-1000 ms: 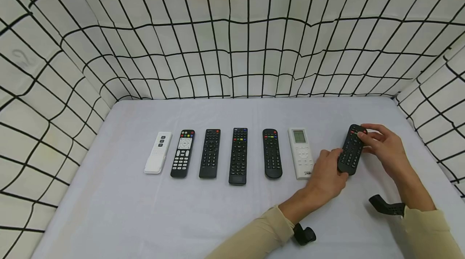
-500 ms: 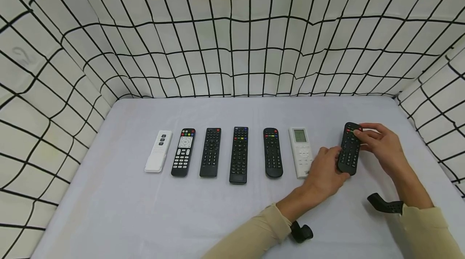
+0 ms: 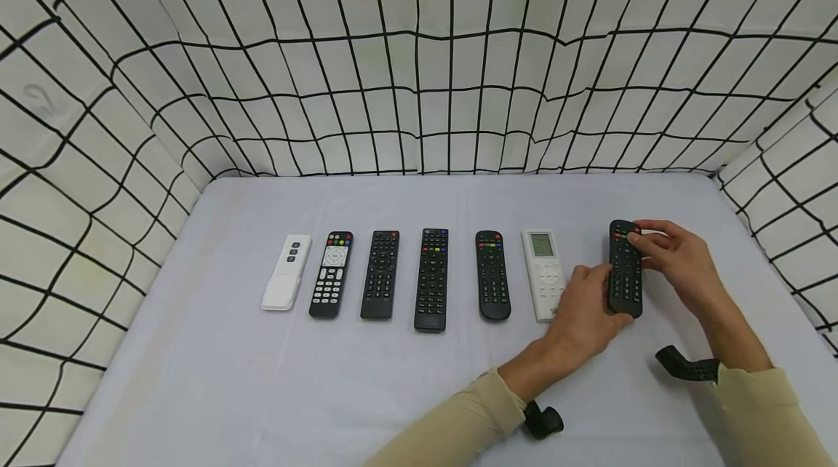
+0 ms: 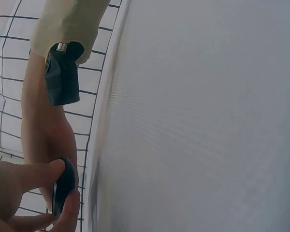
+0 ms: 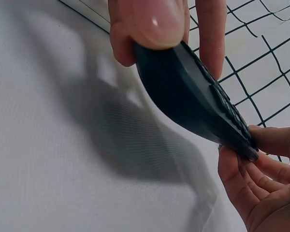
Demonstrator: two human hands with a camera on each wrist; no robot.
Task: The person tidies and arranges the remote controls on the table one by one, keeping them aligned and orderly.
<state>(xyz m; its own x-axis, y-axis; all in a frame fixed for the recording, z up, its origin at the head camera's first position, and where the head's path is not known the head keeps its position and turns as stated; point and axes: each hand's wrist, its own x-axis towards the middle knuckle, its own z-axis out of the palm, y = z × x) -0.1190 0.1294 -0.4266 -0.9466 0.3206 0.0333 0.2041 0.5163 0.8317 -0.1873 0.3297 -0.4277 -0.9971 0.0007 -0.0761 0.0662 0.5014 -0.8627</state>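
Both hands hold a black remote control (image 3: 625,272) at the right end of a row of remotes. My left hand (image 3: 585,309) grips its lower end, the thumb at the bottom edge. With thumb and fingers, my right hand (image 3: 674,256) pinches the upper right side. In the right wrist view the remote (image 5: 183,92) is tilted above the cloth, its shadow beneath it. The left wrist view shows only the rounded end of the remote (image 4: 64,186) between fingers. Just left of the left hand lies a white remote with a small screen (image 3: 542,270), its lower corner partly covered.
Farther left on the white cloth (image 3: 262,394) lie a rounded black remote (image 3: 492,275), two long black remotes (image 3: 431,280) (image 3: 380,275), a black remote with white buttons (image 3: 331,275) and a slim white remote (image 3: 286,273). Black netting (image 3: 419,38) over white walls surrounds the table.
The held remote has turned from a rightward lean to nearly upright in the head view. Its upper end and my right hand have shifted left; my left hand stays nearly in place.
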